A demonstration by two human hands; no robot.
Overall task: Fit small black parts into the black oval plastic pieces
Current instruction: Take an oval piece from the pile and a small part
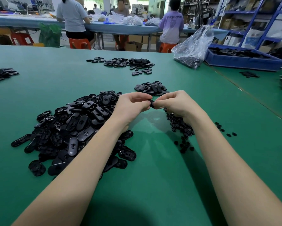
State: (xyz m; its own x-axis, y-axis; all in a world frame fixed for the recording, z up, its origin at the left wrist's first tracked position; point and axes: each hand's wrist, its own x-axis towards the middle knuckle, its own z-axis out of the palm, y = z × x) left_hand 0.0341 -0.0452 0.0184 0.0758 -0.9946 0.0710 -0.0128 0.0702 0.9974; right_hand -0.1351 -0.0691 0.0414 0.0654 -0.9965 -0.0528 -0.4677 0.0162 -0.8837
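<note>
- Across the whole lower view I see the green-topped bench [47,66], with both bare forearms reaching over it from the near edge.
- Left of the arms lies the big heap of black oval plastic pieces [75,126], spreading from the left wrist down toward the near edge; some lie hollow side up, some smooth side up.
- At the far right stands a blue plastic crate [244,61] filled with dark parts, and just beside it a crumpled clear plastic bag [193,46] with black parts in its bottom.
- Farther back on the bench I see a flatter spread of black pieces [127,63], and a smaller pile of black ovals [151,88] just behind the hands.
- Under and beside the right wrist is a scatter of small black round parts [181,128], a few strays lying apart to the right.
- My left hand [132,105] has its fingers curled, pinching one black piece [152,103] above the bench.
- My right hand [176,103] pinches the same piece from the other side; fingertips of both hands meet on it, hiding most of it, so I cannot tell its shape.
</note>
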